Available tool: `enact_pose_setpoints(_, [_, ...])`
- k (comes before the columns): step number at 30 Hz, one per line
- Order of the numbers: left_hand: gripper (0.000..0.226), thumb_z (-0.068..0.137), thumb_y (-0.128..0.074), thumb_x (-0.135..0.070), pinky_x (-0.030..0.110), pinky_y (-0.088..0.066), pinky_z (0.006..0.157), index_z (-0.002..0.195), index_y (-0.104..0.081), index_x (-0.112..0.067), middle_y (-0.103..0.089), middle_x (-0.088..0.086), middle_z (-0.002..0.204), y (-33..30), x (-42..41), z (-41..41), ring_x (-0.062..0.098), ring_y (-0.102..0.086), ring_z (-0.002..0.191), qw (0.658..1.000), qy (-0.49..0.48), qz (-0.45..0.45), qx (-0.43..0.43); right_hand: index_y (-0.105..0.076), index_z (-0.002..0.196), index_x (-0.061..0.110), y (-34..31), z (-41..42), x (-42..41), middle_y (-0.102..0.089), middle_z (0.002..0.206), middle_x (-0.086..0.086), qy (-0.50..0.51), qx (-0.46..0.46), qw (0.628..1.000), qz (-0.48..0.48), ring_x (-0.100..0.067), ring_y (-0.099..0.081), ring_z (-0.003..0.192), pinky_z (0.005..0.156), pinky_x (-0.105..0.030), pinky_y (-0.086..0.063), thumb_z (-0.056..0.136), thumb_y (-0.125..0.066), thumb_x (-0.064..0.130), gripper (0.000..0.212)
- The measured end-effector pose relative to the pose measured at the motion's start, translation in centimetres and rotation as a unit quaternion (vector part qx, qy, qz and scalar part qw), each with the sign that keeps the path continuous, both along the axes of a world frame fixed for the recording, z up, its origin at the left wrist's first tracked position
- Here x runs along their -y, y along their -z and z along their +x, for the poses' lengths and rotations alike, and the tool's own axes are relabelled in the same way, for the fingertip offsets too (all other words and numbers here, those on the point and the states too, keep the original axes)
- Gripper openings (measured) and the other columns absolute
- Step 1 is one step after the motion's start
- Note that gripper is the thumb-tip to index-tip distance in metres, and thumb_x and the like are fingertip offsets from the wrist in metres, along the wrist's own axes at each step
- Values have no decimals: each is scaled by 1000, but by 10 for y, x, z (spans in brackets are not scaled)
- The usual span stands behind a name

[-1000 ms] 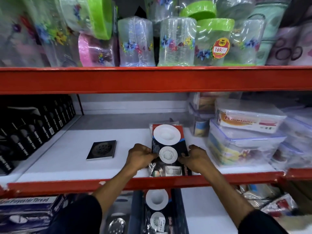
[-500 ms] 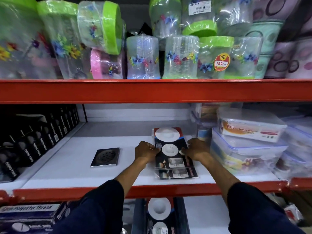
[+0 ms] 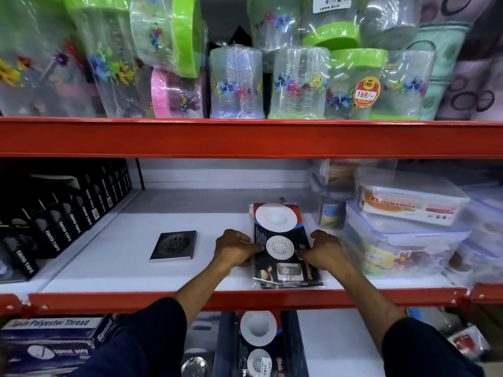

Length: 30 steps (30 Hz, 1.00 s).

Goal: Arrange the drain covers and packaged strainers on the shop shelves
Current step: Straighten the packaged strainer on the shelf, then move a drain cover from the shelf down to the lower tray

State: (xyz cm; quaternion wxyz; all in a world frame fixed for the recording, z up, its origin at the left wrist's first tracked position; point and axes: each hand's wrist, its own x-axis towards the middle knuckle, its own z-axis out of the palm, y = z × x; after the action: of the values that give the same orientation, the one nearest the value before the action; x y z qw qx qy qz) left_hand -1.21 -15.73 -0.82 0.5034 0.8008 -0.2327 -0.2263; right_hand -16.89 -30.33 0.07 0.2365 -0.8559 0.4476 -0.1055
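The packaged strainers point(image 3: 283, 243) lie flat in a small stack on the white middle shelf point(image 3: 122, 248), near its red front edge. The left hand point(image 3: 235, 247) grips the pack's left side, the right hand point(image 3: 324, 250) its right. A square drain cover point(image 3: 174, 245) lies apart, left of the pack; clear lidded boxes point(image 3: 402, 232) stand just right.

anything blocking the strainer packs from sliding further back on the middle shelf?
Nothing visible. The strainer packs lie flat between the left hand and right hand, with bare white shelf behind them to the back wall. The square drain cover sits apart to the left; the food containers stand to the right, clear of that path.
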Motion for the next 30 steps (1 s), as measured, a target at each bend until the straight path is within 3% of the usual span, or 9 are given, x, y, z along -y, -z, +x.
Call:
enact_pose_setpoints(2, [40, 70, -84, -38, 30, -61, 77, 98, -68, -14, -76, 8, 101, 1, -14, 2, 17, -72, 78, 997, 1, 7, 73, -49, 121, 10, -3, 3, -11, -56, 123, -18, -2, -16, 998, -68, -36, -55, 112, 88, -42, -54, 79, -67, 39, 53])
enact_pose_setpoints(5, [48, 83, -71, -44, 21, -51, 85, 122, -64, -17, -70, -2, 121, -2, -57, 6, 11, -68, 97, 965, 3, -9, 263, -51, 127, 11, -8, 18, -34, -57, 128, -16, -42, 70, 981, -176, -37, -54, 116, 93, -46, -53, 77, -69, 27, 55])
enact_pose_setpoints(7, [49, 88, -61, -47, 27, -49, 99, 129, -60, -20, -64, -2, 131, -2, -93, 14, 14, -61, 116, 919, -4, -11, 393, -50, 134, 12, -11, 35, -51, -54, 137, -15, -107, 144, 965, -193, -35, -52, 122, 102, -43, -48, 80, -70, 24, 59])
enact_pose_setpoints(9, [51, 91, -51, -48, 39, -44, 110, 134, -55, -21, -55, -2, 143, 1, -130, 29, 16, -52, 130, 883, -26, 7, 468, -46, 140, 16, -12, 63, -69, -50, 144, -10, -207, 159, 949, -176, -29, -48, 129, 109, -37, -40, 85, -68, 30, 60])
enact_pose_setpoints(12, [57, 95, -40, -45, 45, -25, 120, 147, -38, -22, -32, -3, 159, 14, -179, 53, 15, -23, 149, 860, -45, 66, 504, -35, 147, 21, -6, 115, -94, -36, 155, -1, -340, 93, 923, -156, -21, -35, 140, 113, -28, -30, 89, -63, 42, 67])
enact_pose_setpoints(16, [63, 95, -26, -43, 53, -6, 124, 154, -18, -21, -8, -2, 165, 32, -218, 86, 14, 6, 153, 845, -28, 138, 515, -23, 153, 22, 4, 180, -120, -24, 161, 0, -428, -13, 899, -94, -20, -23, 147, 120, -34, -24, 83, -68, 51, 88])
enact_pose_setpoints(19, [65, 94, -23, -41, 58, 0, 123, 155, -13, -20, -4, 0, 165, 41, -226, 102, 18, 12, 152, 845, -7, 173, 506, -20, 153, 22, 13, 215, -121, -25, 161, -2, -436, -82, 892, -86, -22, -25, 146, 120, -36, -24, 73, -68, 67, 103])
enact_pose_setpoints(22, [68, 91, -20, -41, 56, 4, 123, 155, -10, -20, -1, 2, 165, 51, -228, 111, 19, 17, 151, 844, 2, 201, 497, -18, 154, 22, 18, 236, -119, -24, 161, -1, -438, -132, 885, -88, -20, -24, 146, 120, -34, -22, 72, -68, 70, 107])
enact_pose_setpoints(30, [75, 85, -21, -40, 49, 2, 125, 155, -10, -17, -5, 5, 165, 56, -229, 117, 18, 14, 152, 851, -9, 185, 491, -29, 150, 17, 3, 236, -120, -38, 152, -4, -430, -69, 895, -100, -22, -36, 138, 115, -34, -33, 63, -76, 70, 112])
